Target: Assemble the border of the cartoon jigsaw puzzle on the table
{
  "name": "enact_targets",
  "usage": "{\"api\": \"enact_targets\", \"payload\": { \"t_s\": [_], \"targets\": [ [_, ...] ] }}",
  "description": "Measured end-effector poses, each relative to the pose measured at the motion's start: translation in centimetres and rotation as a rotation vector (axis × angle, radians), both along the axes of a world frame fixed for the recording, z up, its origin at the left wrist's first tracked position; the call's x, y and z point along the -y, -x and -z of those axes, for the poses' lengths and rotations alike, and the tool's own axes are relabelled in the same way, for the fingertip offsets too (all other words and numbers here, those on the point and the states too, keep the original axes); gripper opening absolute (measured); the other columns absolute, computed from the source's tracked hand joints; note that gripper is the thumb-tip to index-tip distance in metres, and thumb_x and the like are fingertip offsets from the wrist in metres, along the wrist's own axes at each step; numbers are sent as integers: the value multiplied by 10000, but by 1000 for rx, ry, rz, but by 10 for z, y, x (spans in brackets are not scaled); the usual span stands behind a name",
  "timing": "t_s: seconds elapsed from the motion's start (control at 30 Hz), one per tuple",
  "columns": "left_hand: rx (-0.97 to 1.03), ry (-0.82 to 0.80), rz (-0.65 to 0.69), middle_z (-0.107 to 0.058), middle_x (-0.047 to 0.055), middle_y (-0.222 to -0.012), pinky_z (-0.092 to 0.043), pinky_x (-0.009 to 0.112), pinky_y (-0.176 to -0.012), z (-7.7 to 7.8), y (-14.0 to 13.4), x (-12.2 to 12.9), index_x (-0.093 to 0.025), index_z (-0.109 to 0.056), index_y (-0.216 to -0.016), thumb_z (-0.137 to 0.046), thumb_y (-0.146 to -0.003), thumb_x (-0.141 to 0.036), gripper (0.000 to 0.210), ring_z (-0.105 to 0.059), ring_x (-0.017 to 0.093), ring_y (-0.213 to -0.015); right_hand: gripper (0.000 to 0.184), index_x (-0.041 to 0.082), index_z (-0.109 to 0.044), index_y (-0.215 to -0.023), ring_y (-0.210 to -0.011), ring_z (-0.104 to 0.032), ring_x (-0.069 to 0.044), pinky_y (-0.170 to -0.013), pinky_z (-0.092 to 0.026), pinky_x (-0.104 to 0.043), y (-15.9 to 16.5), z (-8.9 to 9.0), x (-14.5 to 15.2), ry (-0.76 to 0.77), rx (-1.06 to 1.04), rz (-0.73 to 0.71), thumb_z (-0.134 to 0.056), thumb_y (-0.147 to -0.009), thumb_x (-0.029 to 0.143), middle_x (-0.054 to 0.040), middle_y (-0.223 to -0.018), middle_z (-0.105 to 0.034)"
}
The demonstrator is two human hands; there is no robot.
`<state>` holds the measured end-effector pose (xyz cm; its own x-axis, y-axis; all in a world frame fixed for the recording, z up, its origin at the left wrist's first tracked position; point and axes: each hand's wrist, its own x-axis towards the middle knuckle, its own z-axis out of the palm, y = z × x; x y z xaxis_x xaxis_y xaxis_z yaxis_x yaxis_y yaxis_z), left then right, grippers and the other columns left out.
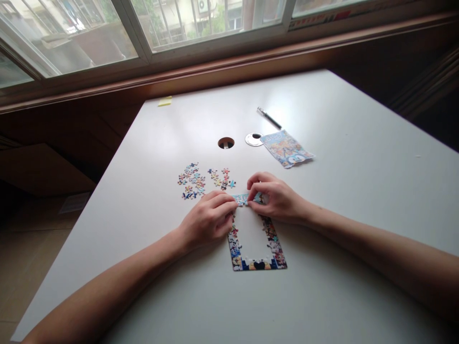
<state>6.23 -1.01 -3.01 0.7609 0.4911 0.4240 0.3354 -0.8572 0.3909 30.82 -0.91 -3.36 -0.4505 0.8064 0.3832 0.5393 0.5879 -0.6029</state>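
Note:
A jigsaw puzzle border (pixel 275 243) lies flat on the white table, joined along its sides and bottom around a bare middle. My left hand (pixel 211 215) is closed at its upper left corner, fingertips pressed on the edge. At the upper right, my right hand (pixel 271 197) has thumb and fingers bent into a pinch over the light-blue top strip (pixel 241 198); the small puzzle piece at the fingertips is mostly covered. Just beyond my left hand lie a pile of loose puzzle pieces (pixel 191 180) and a smaller scattered group (pixel 218 178).
A creased picture sheet (pixel 287 149) lies beyond my right hand, with a dark pen (pixel 268 117) behind it. Nearby are a round cable hole (pixel 225 143) and its metal cover (pixel 253 139). A yellow sticky note (pixel 165 101) sits near the far left corner, below the window.

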Motion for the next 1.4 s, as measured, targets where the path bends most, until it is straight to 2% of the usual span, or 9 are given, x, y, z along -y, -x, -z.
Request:
{"api": "enact_targets", "payload": {
  "t_s": [0.13, 0.4, 0.57, 0.73, 0.93, 1.13, 1.4],
  "targets": [
    [-25, -22, -9, -656, 90, -1131, -529, 438, -978, 0, 0, 0, -186, -632, -1195, -546, -897, -121, 316, -566, 230, -1096, 90, 204, -664, -740, -920, -590, -206, -856, -505, -388, 0, -1, 0, 2, -4, 0, -681, -752, 116, -59, -958, -627],
    [-97, -30, -13, -634, 98, -1142, -512, 443, -1000, -3, -1, 0, -178, -642, -1186, -535, -912, -142, 296, -550, 235, -1107, 94, 212, -663, -750, -934, -590, -209, -860, -504, -383, -1, 0, 1, 14, 7, 3, -684, -757, 120, -55, -966, -632],
    [-59, -3, -8, -646, 92, -1125, -519, 429, -994, -3, -1, 0, -178, -640, -1131, -537, -903, -136, 254, -556, 226, -1093, 90, 212, -655, -756, -928, -585, -208, -864, -500, -388, -1, 0, 1, 14, 8, -3, -677, -768, 126, -57, -965, -631],
    [-71, -7, 9, -645, 91, -1140, -518, 458, -984, -1, 1, -1, -200, -619, -1178, -545, -878, -138, 315, -557, 240, -1107, 89, 213, -648, -753, -925, -582, -210, -853, -500, -386, -1, -1, 1, 10, -1, -12, -671, -775, 129, -59, -955, -629],
    [-20, 22, 17, -654, 95, -1092, -512, 426, -1011, -4, 0, -2, -163, -619, -1037, -533, -824, -82, 243, -567, 225, -1070, 106, 211, -647, -753, -921, -582, -210, -854, -498, -385, 0, -2, 1, 11, 1, -16, -668, -761, 107, -57, -946, -630],
    [-60, 4, 12, -638, 95, -1145, -512, 434, -991, -2, 1, -2, -180, -619, -1192, -542, -835, -102, 374, -555, 237, -1109, 103, 215, -645, -767, -934, -576, -216, -854, -502, -388, -1, -2, 1, 16, 4, -25, -671, -770, 116, -60, -955, -627],
    [-71, 13, 6, -633, 90, -1150, -512, 438, -986, -2, 2, -1, -202, -631, -1176, -537, -847, -111, 354, -551, 241, -1115, 115, 222, -645, -777, -928, -573, -222, -857, -506, -397, -1, -3, 2, 8, 4, -32, -668, -765, 110, -61, -958, -629]
  ]
}}
